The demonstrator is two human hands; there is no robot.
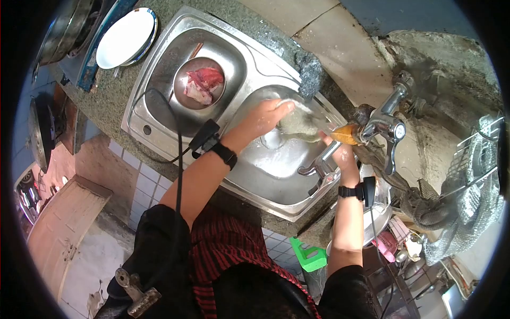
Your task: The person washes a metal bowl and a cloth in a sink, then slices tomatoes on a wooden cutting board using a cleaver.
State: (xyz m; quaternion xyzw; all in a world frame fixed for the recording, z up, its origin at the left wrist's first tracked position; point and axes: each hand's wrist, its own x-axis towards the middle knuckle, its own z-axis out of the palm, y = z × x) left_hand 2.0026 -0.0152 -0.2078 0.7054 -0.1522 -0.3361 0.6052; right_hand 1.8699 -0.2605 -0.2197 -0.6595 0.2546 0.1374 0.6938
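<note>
1. Gripping the upper-left edge of a pale, blurred item (300, 121), my left hand (265, 117) sits at eleven o'clock from the middle of the right-hand basin (241, 169); its thumb is extended and its other fingers are partly hidden.
2. My right hand (341, 153) is at three o'clock, beside the faucet spout (320, 159). The spout covers part of it, so from my end I cannot tell how wide or narrow it is, or whether it holds the item.
3. The item lies between my two hands, above the basin. It looks partly see-through, but blur keeps me from naming it more closely.
4. At ten o'clock, in the left-hand basin (154, 114), a round metal bowl (183, 97) holds raw meat (204, 84), red with paler parts. A thin reddish-brown stick (197, 50) is at the bowl's twelve o'clock.
5. Farther out at ten o'clock, a white bowl (123, 41) rests on the stone bench (100, 101).
6. Near one o'clock, a dark grey scrubber (310, 77) lies by the sink's edge.
7. At three o'clock, beyond my right hand, I see the faucet lever (391, 151), with a yellow-orange wrap (345, 134) beside the faucet body.
8. Between five and six o'clock, a green plastic piece (311, 257) shows below the bench edge.
</note>
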